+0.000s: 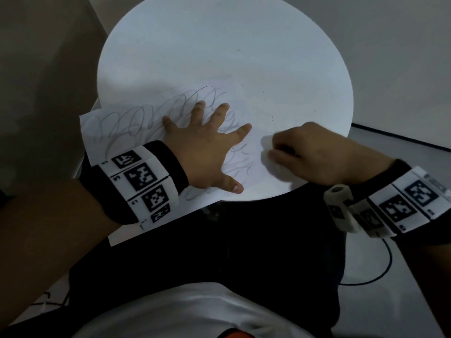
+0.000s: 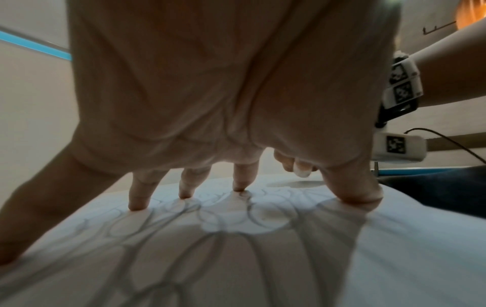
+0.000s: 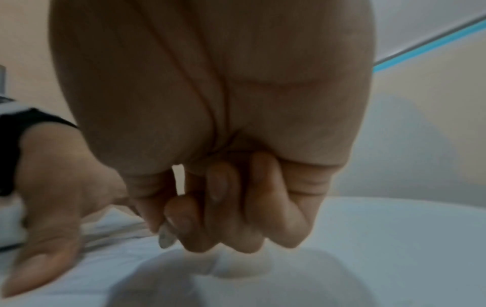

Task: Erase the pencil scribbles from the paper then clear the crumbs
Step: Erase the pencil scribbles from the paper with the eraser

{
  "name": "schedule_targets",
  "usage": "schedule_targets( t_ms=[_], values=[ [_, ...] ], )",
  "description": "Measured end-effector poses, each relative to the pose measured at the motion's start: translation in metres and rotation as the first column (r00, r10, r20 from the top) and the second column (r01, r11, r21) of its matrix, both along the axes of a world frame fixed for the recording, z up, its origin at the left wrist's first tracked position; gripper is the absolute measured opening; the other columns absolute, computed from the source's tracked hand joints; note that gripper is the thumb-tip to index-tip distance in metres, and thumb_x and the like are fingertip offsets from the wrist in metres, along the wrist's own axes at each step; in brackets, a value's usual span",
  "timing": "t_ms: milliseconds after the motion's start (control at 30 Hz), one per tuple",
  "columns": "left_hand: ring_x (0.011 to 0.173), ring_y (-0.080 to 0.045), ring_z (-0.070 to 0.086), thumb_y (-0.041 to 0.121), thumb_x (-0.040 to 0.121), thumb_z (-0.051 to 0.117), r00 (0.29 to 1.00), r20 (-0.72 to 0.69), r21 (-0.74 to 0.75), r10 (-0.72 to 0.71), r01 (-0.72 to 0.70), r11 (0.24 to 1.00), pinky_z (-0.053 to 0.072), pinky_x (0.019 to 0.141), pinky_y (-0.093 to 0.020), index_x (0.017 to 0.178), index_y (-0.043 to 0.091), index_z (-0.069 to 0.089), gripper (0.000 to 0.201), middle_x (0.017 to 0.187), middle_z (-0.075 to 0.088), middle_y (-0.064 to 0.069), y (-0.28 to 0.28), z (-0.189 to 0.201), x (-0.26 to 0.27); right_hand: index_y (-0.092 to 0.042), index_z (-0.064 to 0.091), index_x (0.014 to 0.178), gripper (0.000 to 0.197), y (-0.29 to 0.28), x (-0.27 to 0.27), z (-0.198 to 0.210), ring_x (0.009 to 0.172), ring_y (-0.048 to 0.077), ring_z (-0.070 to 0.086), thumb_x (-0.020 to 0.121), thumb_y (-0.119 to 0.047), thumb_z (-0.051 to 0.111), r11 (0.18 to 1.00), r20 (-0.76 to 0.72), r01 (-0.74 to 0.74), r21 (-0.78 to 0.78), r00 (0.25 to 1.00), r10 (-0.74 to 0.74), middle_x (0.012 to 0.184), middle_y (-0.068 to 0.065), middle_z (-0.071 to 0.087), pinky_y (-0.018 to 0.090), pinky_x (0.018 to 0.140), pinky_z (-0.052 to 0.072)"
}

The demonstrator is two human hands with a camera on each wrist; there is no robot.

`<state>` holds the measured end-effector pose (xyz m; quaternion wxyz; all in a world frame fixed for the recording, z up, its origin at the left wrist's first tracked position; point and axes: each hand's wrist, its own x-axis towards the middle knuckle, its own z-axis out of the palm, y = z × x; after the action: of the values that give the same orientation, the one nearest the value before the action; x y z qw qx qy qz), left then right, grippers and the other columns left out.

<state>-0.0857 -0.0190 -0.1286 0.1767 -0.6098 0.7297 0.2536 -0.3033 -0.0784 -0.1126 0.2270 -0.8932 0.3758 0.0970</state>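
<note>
A white paper (image 1: 117, 125) lies on a round white table (image 1: 219, 45), and its left corner overhangs the table rim. Grey pencil scribbles (image 1: 146, 111) cover its left and middle; the right part looks mostly blank. My left hand (image 1: 207, 132) lies flat on the scribbles with fingers spread, fingertips (image 2: 138, 204) pressing the paper (image 2: 236, 259). To its right, my right hand (image 1: 278, 150) is curled just over the sheet, pinching a small white eraser (image 2: 302, 173). In the right wrist view the curled fingers (image 3: 210, 218) hover blurred above the paper.
A few tiny dark specks (image 1: 262, 103) dot the table beyond the paper. My lap in dark trousers (image 1: 219, 240) is against the table's near edge. A black cable (image 1: 380, 272) loops on the floor at the right. A wall stands at the left.
</note>
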Motion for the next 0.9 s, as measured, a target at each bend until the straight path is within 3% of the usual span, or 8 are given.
schedule_targets(
  t_ms=[133,300,433,533,600,700,800,900],
  values=[
    [0.15,-0.037,-0.023,0.091,0.066,0.055,1.0,0.001,-0.002,0.0,0.0,1.0,0.014,0.106,-0.083,0.151,0.057,-0.014,0.115,0.163,-0.03,0.006,-0.001,0.0,-0.001,-0.025,0.04,0.065,0.04,0.005,0.004,-0.004,0.061,0.014,0.05,0.09,-0.055,0.033,1.0,-0.029,0.021,-0.015,0.999,-0.021,0.066,-0.004,0.053,0.042,0.065,0.052],
    [0.151,-0.036,-0.023,0.091,0.065,0.056,1.0,-0.004,-0.006,0.001,-0.001,1.0,0.014,0.106,-0.083,0.151,0.057,-0.014,0.115,0.163,-0.03,0.006,-0.001,-0.001,0.0,-0.024,0.04,0.063,0.04,0.005,0.004,-0.005,0.059,0.012,0.048,0.095,-0.047,0.04,1.0,-0.017,0.004,-0.006,1.0,-0.004,0.064,-0.003,0.052,0.039,0.063,0.047],
    [0.151,-0.036,-0.023,0.091,0.065,0.057,1.0,-0.009,-0.006,0.007,-0.007,1.0,0.013,0.106,-0.083,0.151,0.058,-0.014,0.116,0.163,-0.03,0.007,-0.001,-0.001,0.0,-0.027,0.039,0.063,0.037,-0.001,0.001,-0.002,0.069,0.026,0.053,0.095,-0.048,0.04,0.994,-0.07,0.074,-0.077,0.994,-0.079,0.069,-0.002,0.05,0.038,0.066,0.047],
    [0.151,-0.036,-0.023,0.091,0.065,0.057,1.0,-0.008,-0.006,0.007,-0.007,1.0,0.013,0.106,-0.083,0.151,0.058,-0.013,0.116,0.164,-0.029,0.007,-0.001,-0.001,0.001,-0.023,0.043,0.063,0.04,0.003,0.001,-0.002,0.059,0.015,0.05,0.097,-0.043,0.045,1.0,-0.014,-0.005,0.004,1.0,0.006,0.061,-0.006,0.049,0.033,0.061,0.037],
    [0.151,-0.036,-0.023,0.091,0.065,0.057,1.0,-0.008,-0.007,0.006,-0.006,1.0,0.013,0.106,-0.083,0.151,0.058,-0.013,0.116,0.164,-0.029,0.007,0.0,-0.001,0.0,-0.022,0.044,0.063,0.041,0.005,0.001,-0.002,0.057,0.006,0.048,0.096,-0.046,0.044,0.999,-0.019,-0.013,0.038,1.0,0.014,0.06,-0.006,0.051,0.034,0.062,0.042],
    [0.151,-0.035,-0.023,0.091,0.065,0.057,1.0,-0.014,-0.011,0.008,-0.008,1.0,0.013,0.106,-0.083,0.151,0.058,-0.013,0.116,0.164,-0.029,0.007,-0.001,-0.001,0.001,-0.02,0.044,0.063,0.04,-0.003,-0.004,0.002,0.058,0.008,0.048,0.094,-0.045,0.043,0.999,-0.023,0.037,0.01,0.999,-0.037,0.06,-0.005,0.052,0.036,0.062,0.043],
    [0.151,-0.036,-0.024,0.091,0.065,0.057,1.0,-0.009,-0.003,0.01,-0.01,1.0,0.013,0.106,-0.083,0.151,0.058,-0.013,0.116,0.163,-0.03,0.007,-0.001,0.0,0.001,-0.023,0.042,0.061,0.04,0.004,0.0,0.002,0.054,0.004,0.046,0.094,-0.045,0.045,0.999,-0.025,-0.022,0.047,0.999,0.023,0.057,-0.008,0.049,0.027,0.057,0.036],
    [0.151,-0.035,-0.023,0.091,0.065,0.058,1.0,-0.019,-0.002,0.01,-0.01,1.0,0.012,0.106,-0.083,0.151,0.058,-0.013,0.116,0.163,-0.03,0.007,-0.001,0.0,0.0,-0.022,0.044,0.062,0.039,-0.001,-0.006,0.004,0.058,0.005,0.047,0.092,-0.046,0.042,0.999,-0.072,0.03,0.01,0.997,-0.029,0.06,-0.008,0.05,0.038,0.063,0.045]
  ],
)
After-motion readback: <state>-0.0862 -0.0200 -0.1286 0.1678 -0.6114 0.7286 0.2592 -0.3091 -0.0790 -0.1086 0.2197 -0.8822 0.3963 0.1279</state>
